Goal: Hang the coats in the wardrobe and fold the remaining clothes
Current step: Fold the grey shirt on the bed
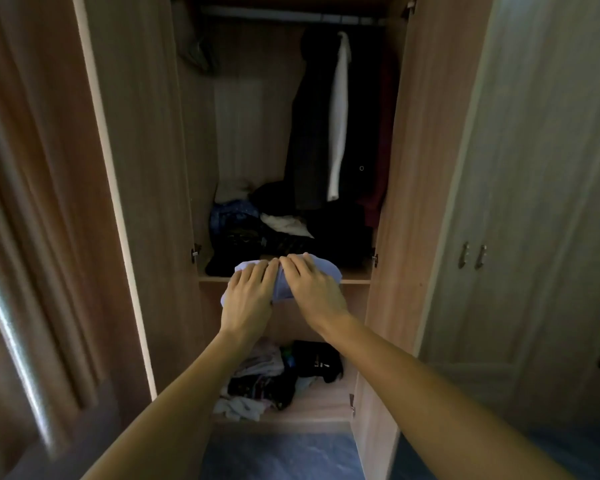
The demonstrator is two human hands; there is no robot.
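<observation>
Coats [326, 126]: several dark ones and a pale one are hanging from the rail [291, 12] at the right of the open wardrobe [136, 168], so that part is looking largely done.

Pale blue garment [326, 270]: lying at the front edge of the middle shelf [355, 281], partly overhanging it, apparently being folded or set down.

Left hand [248, 292] and right hand [314, 285]: both are resting on top of this garment, fingers straight and close together, fingertips nearly meeting. Thumbs are hidden, so a clamp underneath cannot be told.

Shelf pile [274, 233]: dark and patterned clothes are lying loose behind the hands.

Lower heap [267, 379]: more clothes are lying jumbled in the compartment below.

Judgement: most of the folding is remaining.
</observation>
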